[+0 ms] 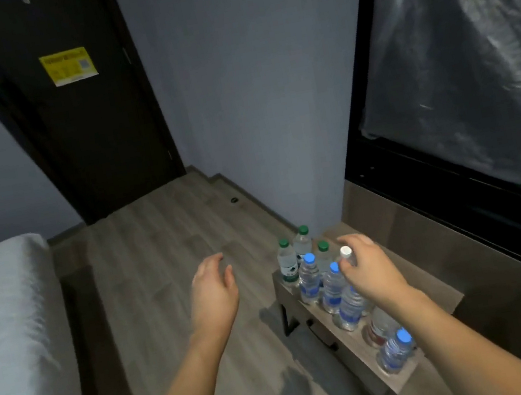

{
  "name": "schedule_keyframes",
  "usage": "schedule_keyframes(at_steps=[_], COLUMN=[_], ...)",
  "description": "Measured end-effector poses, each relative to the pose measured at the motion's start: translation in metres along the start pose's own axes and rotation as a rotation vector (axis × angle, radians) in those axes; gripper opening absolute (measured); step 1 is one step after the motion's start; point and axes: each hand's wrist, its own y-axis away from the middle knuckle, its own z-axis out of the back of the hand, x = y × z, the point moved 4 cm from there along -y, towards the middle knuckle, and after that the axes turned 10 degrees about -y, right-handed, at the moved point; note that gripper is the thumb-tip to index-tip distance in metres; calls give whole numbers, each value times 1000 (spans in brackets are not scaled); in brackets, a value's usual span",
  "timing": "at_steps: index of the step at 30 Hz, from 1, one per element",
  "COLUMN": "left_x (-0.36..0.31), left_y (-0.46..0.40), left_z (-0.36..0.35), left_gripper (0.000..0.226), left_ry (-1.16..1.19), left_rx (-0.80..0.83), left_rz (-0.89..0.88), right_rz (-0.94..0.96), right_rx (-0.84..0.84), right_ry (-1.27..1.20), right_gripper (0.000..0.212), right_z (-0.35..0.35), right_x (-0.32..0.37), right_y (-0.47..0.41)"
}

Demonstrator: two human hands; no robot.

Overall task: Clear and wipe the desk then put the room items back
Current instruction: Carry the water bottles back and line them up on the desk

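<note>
Gripping the white-capped bottle (347, 257) near its neck, the right hand (367, 265) is seen with thumb and fingers curled round it, while the bottle stands among the others on the narrow wooden tabletop (416, 277) set against the wall. The left hand (213, 291) is held in the air over the wooden floor (163, 249), left of the tabletop, its fingers relaxed and slightly bent — nothing is held in it and nothing is touched by it. Three green-capped bottles (287, 260) are grouped upright at the far end of the tabletop, and just in front of them blue-capped bottles (309, 275) with blue labels are lined up along the near edge, close together. Nearer the camera, partly hidden by the right forearm, a bottle with a red label (379, 327) is seen, and beside it one more blue-capped bottle (397, 349) at the near end — whether these two touch cannot be told. A bed with white sheets (7, 329) is seen at the left, well apart from the tabletop. A dark door (85, 141) with a yellow notice (69, 66) is seen at the far side of the room, and a dark panel covered with plastic film (471, 55) is mounted on the wall above the tabletop
</note>
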Motion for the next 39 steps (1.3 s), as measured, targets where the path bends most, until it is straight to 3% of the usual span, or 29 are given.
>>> schedule_keyframes(at_steps=[8, 16, 20, 25, 30, 39], left_x=[-24, -32, -30, -11, 12, 16], left_y=[-97, -200, -209, -193, -181, -212], left_z=[-104, -148, -216, -297, -330, -304], left_gripper=[30, 23, 39, 42, 41, 43], left_ry=[-11, -120, -94, -198, -135, -144], left_rx=[277, 343, 528, 741, 728, 608], left_rz=[-193, -274, -298, -407, -466, -428], right_rz=[-158, -234, -260, -293, -326, -367], right_rx=[30, 166, 270, 386, 472, 315], right_ry=[-11, 19, 54, 91, 163, 109], right_gripper=[47, 51, 53, 57, 49, 26], right_z=[-22, -55, -84, -134, -177, -171], right_x=[-44, -77, -99, -126, -145, -119], right_y=[-111, -221, -261, -303, -321, -321])
